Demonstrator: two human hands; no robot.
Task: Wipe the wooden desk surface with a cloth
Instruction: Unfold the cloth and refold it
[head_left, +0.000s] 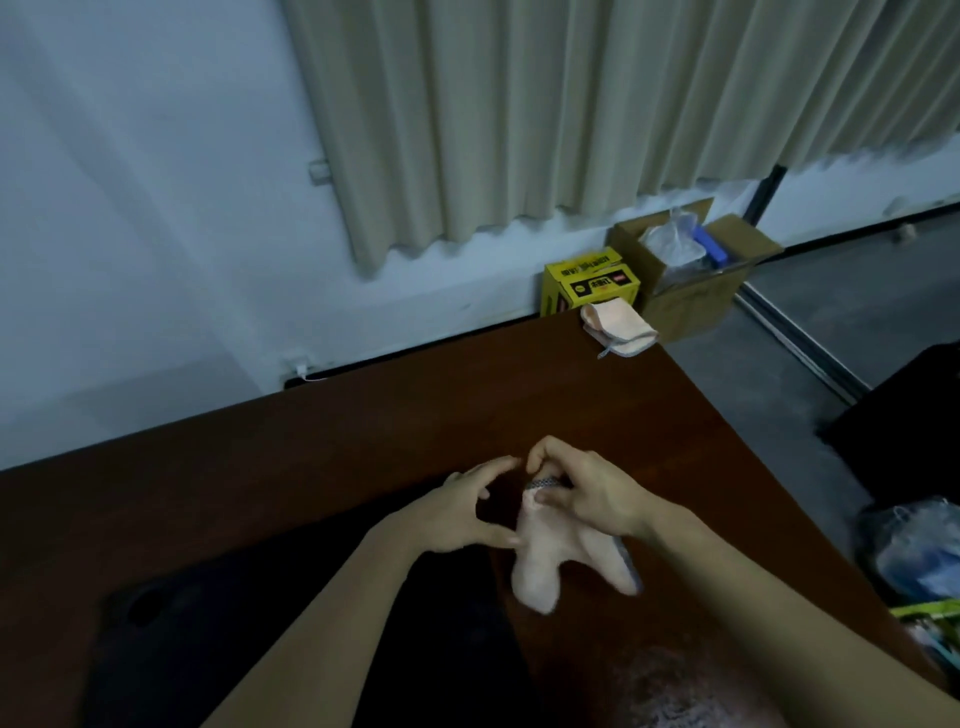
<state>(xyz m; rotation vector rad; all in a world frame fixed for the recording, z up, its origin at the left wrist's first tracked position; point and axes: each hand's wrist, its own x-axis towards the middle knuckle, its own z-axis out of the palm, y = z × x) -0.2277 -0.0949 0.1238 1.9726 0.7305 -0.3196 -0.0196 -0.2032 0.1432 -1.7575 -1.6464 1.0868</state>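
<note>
I see the right hand (587, 493) pinching a peach cloth (540, 566) above the wooden desk (311, 441); the left hand (467, 512) is spread open just beside it.

Both forearms reach forward; right hand (587, 493) pinches with curled fingers, left hand (462, 512) spread open beside it.

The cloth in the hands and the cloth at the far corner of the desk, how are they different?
The held cloth hangs bunched above the desk, pinched at its top edge by the right hand; the corner cloth lies folded flat on the desk, untouched. The held cloth is near the person, with the left hand beside it; the corner cloth sits far off, next to a yellow box. Both look pale peach with a grey edge.
</note>
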